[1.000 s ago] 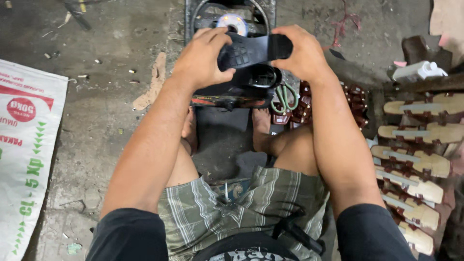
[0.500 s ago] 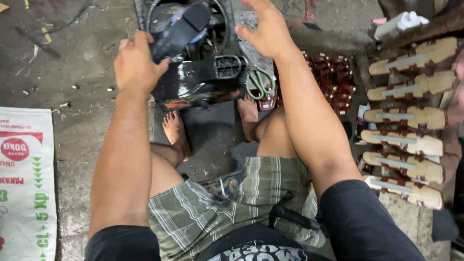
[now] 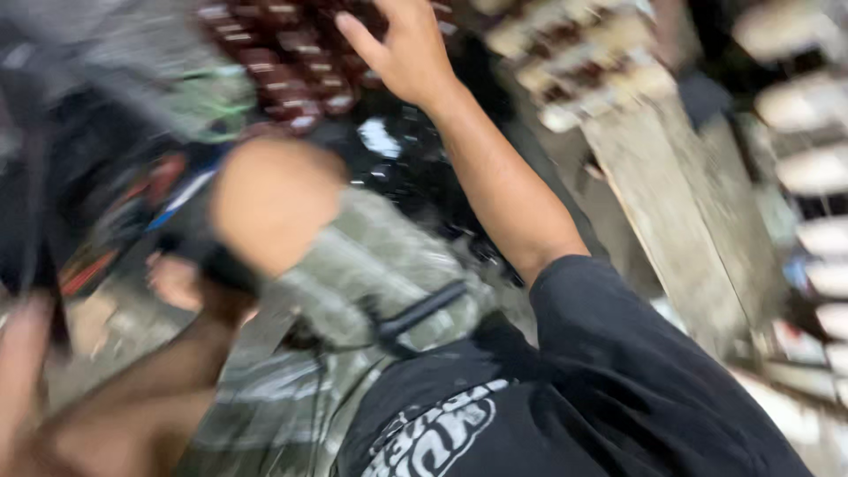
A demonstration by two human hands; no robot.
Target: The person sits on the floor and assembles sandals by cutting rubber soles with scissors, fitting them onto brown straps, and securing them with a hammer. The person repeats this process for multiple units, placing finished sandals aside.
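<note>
The view is heavily blurred by motion. My right hand (image 3: 406,49) is stretched out to the upper middle with its fingers spread and nothing in it. It hovers just right of a stack of dark red glossy pieces (image 3: 291,62). My left hand (image 3: 22,349) is a blur at the lower left edge, beside a dark object (image 3: 44,203); whether it grips that object is not clear. My bent knee (image 3: 274,203) and plaid shorts (image 3: 371,256) fill the middle.
Rows of pale wooden-looking shoe soles (image 3: 574,53) lie on a board at the upper right, with more of them (image 3: 813,177) along the right edge. A bare foot (image 3: 177,278) rests on the grey floor at the left.
The camera has swung sharply right and tilted. My right hand has left the black object and reached toward the dark red pieces. The black object has slid to the left edge.
</note>
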